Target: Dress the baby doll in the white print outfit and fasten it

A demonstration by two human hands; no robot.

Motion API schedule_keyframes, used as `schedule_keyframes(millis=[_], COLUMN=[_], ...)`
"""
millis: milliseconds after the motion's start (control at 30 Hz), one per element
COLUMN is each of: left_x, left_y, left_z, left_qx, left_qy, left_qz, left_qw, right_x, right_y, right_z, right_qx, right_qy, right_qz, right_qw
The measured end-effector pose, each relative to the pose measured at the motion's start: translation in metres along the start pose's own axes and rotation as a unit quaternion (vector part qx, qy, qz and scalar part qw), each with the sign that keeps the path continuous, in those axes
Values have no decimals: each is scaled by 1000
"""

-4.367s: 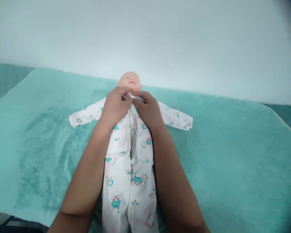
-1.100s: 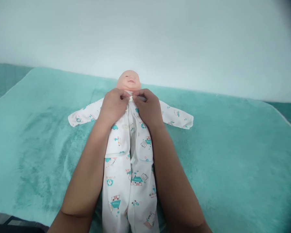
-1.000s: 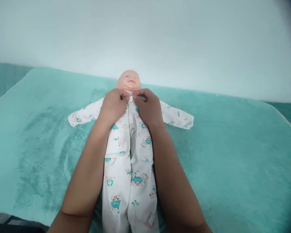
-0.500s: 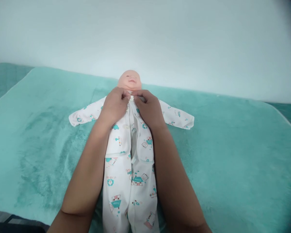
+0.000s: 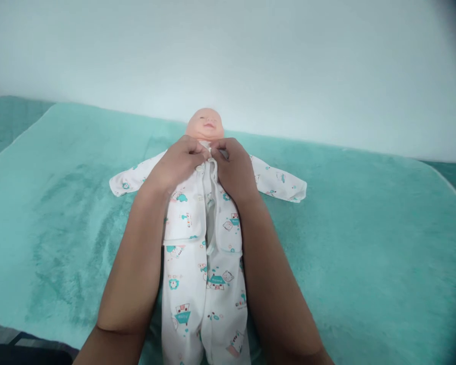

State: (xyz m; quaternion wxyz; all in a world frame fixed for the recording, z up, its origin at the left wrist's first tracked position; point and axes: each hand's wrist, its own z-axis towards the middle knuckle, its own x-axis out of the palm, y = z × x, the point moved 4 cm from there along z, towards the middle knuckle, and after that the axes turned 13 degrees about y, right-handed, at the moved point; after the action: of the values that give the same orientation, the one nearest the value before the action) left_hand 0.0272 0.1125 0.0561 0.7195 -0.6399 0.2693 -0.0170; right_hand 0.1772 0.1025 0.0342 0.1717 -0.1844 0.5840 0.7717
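Dark item [image 5: 26,354]: at the near left corner of the teal blanket [image 5: 365,243]; partly out of view, identity not determinable.
Left-hand sleeve [image 5: 125,181]: white, printed, spread flat on the blanket and angled toward its left edge.
Left hand [image 5: 178,162]: over the chest of the doll; fingers narrow, pinching the printed outfit [image 5: 184,274] at the collar.
Doll [image 5: 205,126]: on its back, face up, head at the middle of the blanket's far edge, legs toward the near edge.
Printed outfit: on the doll; front parted below the collar, pale round fasteners [image 5: 199,168] by the neck.
Right hand [image 5: 237,170]: just beside the left, fingers narrow, gripping the opposite collar edge; exact contact partly hidden.
Right-hand sleeve [image 5: 283,185]: lies flat, angled toward the right edge.
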Motion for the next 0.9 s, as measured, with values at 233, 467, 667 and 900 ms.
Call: schedule_keyframes(millis=[233, 467, 667, 900], left_x=[-2, 3, 0, 4], left_y=[-3, -9, -8, -6], left_z=[3, 2, 1, -28], left_qx=[48, 56, 54, 91], left_qy=[-94, -117, -156, -154], left_qz=[32, 118, 160, 119], left_qw=[994, 984, 973, 977], right_x=[-2, -4, -5, -15], right_y=[2, 3, 11, 42], right_z=[0, -3, -5, -26], right_qx=[-27, -28, -26, 52], right_qy=[1, -31, -42, 48], right_qz=[84, 109, 50, -70], right_qw=[996, 993, 998, 995])
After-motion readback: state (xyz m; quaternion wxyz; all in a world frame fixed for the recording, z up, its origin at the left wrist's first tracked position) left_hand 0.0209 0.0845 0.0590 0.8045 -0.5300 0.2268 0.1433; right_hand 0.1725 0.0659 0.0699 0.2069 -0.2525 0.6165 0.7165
